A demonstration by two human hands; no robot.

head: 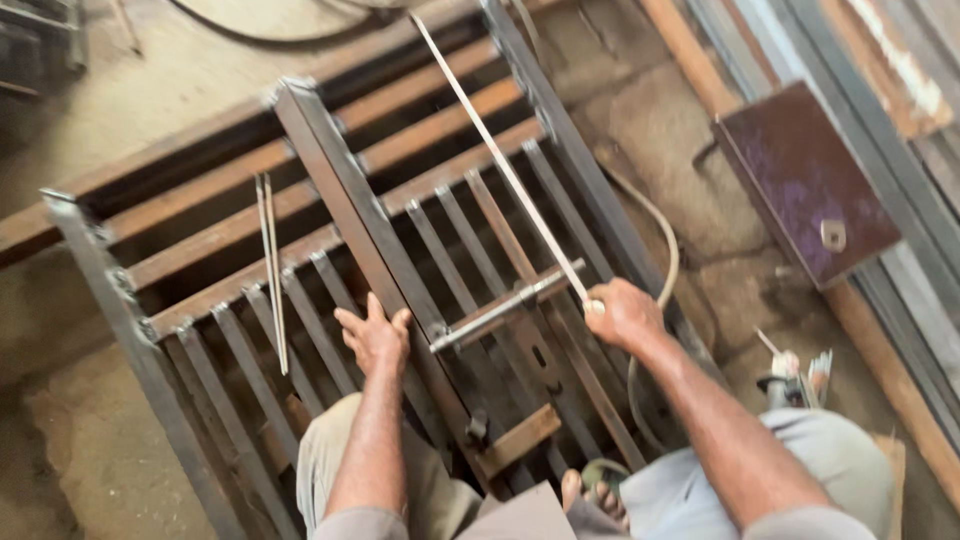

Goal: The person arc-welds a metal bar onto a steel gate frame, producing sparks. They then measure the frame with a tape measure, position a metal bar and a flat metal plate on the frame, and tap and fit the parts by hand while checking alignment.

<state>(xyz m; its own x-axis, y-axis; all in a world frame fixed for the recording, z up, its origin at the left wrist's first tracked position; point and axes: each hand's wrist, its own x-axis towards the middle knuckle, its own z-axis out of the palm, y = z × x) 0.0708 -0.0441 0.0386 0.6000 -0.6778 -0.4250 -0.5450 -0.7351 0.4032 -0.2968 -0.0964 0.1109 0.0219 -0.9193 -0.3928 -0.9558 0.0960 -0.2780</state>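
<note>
A welded steel grille frame (330, 150) with several flat vertical bars lies on the ground below me. My left hand (375, 335) rests flat on a thick square frame tube, fingers spread, holding nothing. My right hand (620, 312) is closed on the near end of a long thin flat metal strip (500, 160) that slants up and away to the top of the view. A short round metal bar (505, 308) lies across the grille bars between my hands, its right end just under the strip near my right hand.
Two thin welding rods (270, 260) lie on the grille at the left. A rusty brown metal plate (805, 180) lies on the concrete at the right, beside long steel sections. A hose (655, 235) curves past the frame. A small tool (785, 380) sits by my right knee.
</note>
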